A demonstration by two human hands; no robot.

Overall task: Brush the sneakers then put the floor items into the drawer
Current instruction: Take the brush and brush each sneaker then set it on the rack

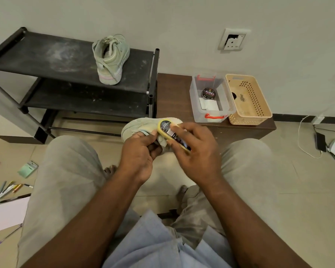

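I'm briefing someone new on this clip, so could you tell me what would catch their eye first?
The two hands at centre: the left hand holds a pale green sneaker while the right hand presses a yellow brush on it. Its mate stands on the black rack; pens lie on the floor at left.

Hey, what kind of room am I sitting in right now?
Most likely a home entryway or shoe corner: a black shoe rack with a sneaker stands against the wall, a low cabinet holds shoe polish in a clear box, and a wall socket sits above the tiled floor.
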